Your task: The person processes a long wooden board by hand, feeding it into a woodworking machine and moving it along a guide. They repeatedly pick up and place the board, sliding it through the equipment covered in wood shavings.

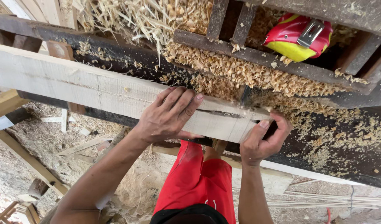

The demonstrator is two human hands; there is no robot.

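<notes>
A long pale wooden plank lies across a dark metal machine bed, running from the left edge to the middle. My left hand rests flat on top of the plank near its right end, fingers spread. My right hand grips the plank's cut end, thumb on the end face and fingers curled beneath. A crack runs along the plank between the two hands.
Wood shavings and straw-like strips cover the dark steel rails. A red and yellow tape measure sits at the upper right. Below are red shorts, a sawdust-covered floor and scrap timber.
</notes>
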